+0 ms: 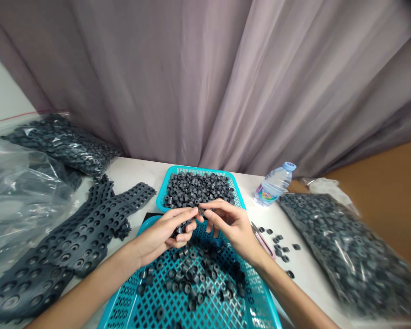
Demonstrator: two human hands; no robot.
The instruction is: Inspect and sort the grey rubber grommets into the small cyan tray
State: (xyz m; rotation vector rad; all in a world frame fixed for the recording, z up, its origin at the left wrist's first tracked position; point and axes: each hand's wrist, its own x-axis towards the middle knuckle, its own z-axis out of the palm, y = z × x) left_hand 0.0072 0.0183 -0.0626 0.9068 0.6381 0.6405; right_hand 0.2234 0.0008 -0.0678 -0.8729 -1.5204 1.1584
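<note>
Above the near turquoise basket [260,274], my two hands meet at the fingertips. My left hand [173,228] is curled round several small black rubber bushings [181,229], its thumb and index finger pinching at one more. My right hand [228,221] pinches that same small black bushing [201,210] from the other side; the fingers partly cover it. Loose bushings [192,274] lie scattered over the near basket's lattice floor. Just behind stands a smaller turquoise basket [242,201] heaped with black bushings [202,186].
Perforated black rubber sheets [85,228] lie at left, beside clear plastic [20,196] and a filled bag [61,141]. At right are a water bottle [274,185], pink-handled scissors or cutters [263,240], loose bushings [279,246] and a large filled bag [352,251]. A curtain [192,82] hangs behind.
</note>
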